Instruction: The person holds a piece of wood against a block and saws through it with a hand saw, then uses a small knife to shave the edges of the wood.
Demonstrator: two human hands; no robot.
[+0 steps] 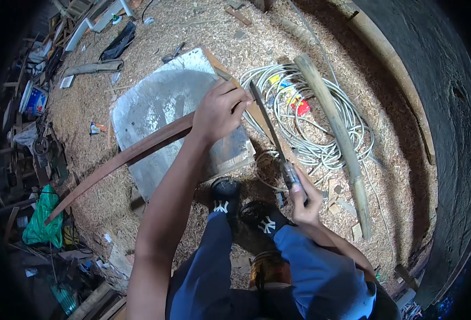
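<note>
My left hand (222,109) is closed around a long, curved reddish-brown wooden strip (134,152) near its upper end. The strip bows down to the left, across a grey, worn flat board (161,96). My right hand (306,200) grips the handle of a long dark-bladed hand tool (270,125). Its narrow blade points up and away, with the tip close to the right of my left hand's fingers. Behind the blade runs a tan wooden plank (257,114), slanting along the board's right side.
A coil of pale cable (347,130) lies on the shavings, with a bamboo pole (331,112) across it. My shoes (226,192) stand just below the board. A green plastic bag (43,221) and clutter fill the left; a large dark timber (438,106) curves along the right.
</note>
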